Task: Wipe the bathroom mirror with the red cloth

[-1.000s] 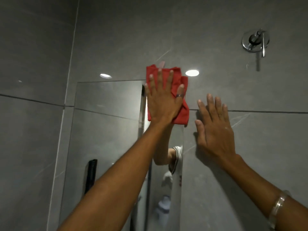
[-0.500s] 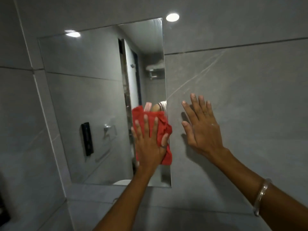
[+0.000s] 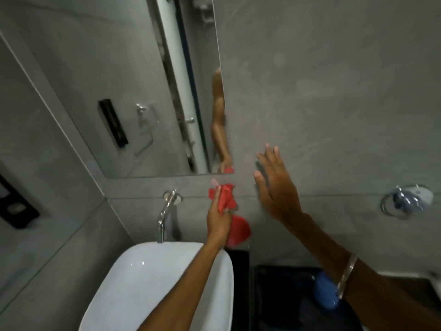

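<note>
The bathroom mirror is set into the grey tiled wall, its lower right corner just above my left hand. My left hand grips the bunched red cloth below the mirror's bottom edge, against the grey wall; part of the cloth hangs beneath the hand. My right hand is spread flat on the wall tile to the right of the mirror, fingers apart, holding nothing. A bangle sits on that wrist. The mirror reflects my left arm and a bit of the cloth.
A white basin stands below my left arm, with a chrome wall tap over it. A chrome ring holder is fixed to the wall at right. A blue object lies on the dark counter.
My left hand slid the cloth down the mirror's right edge from top to bottom and off it, and now bunches it. The view tilted down to the basin. My right hand stayed on the wall.
</note>
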### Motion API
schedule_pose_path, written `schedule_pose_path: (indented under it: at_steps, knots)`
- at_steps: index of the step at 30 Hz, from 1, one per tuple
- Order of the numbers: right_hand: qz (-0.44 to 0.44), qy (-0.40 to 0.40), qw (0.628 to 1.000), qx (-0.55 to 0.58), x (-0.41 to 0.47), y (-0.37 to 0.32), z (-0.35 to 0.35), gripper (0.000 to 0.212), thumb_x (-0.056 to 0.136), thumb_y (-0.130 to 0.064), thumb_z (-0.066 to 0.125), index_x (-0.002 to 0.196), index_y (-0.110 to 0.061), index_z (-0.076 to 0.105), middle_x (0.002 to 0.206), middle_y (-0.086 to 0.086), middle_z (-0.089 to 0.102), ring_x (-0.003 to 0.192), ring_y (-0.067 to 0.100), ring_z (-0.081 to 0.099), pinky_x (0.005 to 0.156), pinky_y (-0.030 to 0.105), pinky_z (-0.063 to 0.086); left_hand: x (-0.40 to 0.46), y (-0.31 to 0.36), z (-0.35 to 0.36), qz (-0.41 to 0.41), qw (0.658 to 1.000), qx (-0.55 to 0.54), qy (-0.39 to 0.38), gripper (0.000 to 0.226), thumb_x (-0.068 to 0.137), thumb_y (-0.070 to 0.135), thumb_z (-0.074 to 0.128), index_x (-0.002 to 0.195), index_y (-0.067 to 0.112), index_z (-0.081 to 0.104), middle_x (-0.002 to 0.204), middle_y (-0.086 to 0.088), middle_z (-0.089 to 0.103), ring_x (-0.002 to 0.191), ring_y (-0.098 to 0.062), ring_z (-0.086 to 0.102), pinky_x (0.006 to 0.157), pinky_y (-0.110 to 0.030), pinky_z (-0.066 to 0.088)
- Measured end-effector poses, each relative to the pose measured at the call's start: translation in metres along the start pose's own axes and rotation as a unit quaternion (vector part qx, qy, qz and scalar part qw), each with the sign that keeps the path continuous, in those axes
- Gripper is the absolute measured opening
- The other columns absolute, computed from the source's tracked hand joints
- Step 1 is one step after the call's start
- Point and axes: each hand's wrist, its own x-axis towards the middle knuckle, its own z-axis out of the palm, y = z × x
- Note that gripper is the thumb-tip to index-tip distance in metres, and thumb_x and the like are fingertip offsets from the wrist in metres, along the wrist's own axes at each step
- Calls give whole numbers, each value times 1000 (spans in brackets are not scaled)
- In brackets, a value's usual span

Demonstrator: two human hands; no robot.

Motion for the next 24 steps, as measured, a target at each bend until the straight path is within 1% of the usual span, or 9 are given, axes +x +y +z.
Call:
schedule_pose_path:
  at_steps: [3,6,8,12,15,17,19,22,24]
  knots:
    - [259,-63,957,115,-59,24,18,46,105,-18,54,148,-1,50,159,19,46,151,33,40,121,33,30,-19,-1,10,-247,895,-371,-28,53,89,0,46,138,11,65,113,-13,74,90,-24,74,76,-28,62]
    - [502,-223,771,321,-105,48,27,48,105,-46,48,134,-12,65,135,13,69,125,33,64,99,35,48,-39,-9,15,-336,752,-558,-104,58,85,33,57,132,2,66,139,-23,62,134,-39,56,115,-53,41]
    - [576,-239,662,416,-134,69,34,49,101,-59,47,119,-20,72,108,6,79,101,28,73,94,46,56,-55,-21,29,-351,721,-585,-120,76,85,46,61,149,7,52,155,-25,49,148,-41,40,122,-57,28]
    - [589,-277,656,382,-188,102,35,38,103,-23,55,141,-26,53,111,-3,74,88,21,72,67,38,61,-74,-61,53,-431,746,-488,-136,75,92,47,61,154,7,45,159,-21,44,146,-39,45,124,-54,32]
    - [601,-275,656,365,-230,130,31,61,99,-2,54,145,-41,41,127,1,66,99,29,68,65,43,60,-94,-113,71,-454,836,-270,-152,48,101,16,57,148,17,51,141,-13,60,119,-26,65,108,-44,50]
    - [610,-278,667,325,-253,147,36,70,100,1,54,154,-38,34,137,5,61,109,30,64,65,42,59,-109,-147,82,-412,890,-80,-177,80,92,-9,63,158,26,35,142,-6,60,121,-23,64,99,-38,54]
    - [609,-290,683,280,-276,168,47,73,100,4,56,161,-24,28,147,11,56,119,30,61,77,45,60,-119,-185,93,-391,895,-5,-215,103,83,-23,61,164,27,19,160,-6,44,135,-22,54,101,-37,53]
    - [586,-326,711,212,-298,199,61,77,99,1,58,164,-14,21,156,16,48,137,34,53,109,49,50,-123,-229,107,-354,900,12,-253,108,85,-26,52,164,37,11,164,-1,35,125,-6,56,89,-27,60]
    - [574,-339,724,178,-302,218,69,80,99,-5,59,165,-21,17,155,13,48,136,36,54,108,49,51,-119,-243,119,-342,906,40,-245,101,93,-17,52,163,40,9,169,3,28,138,-10,49,106,-34,53]
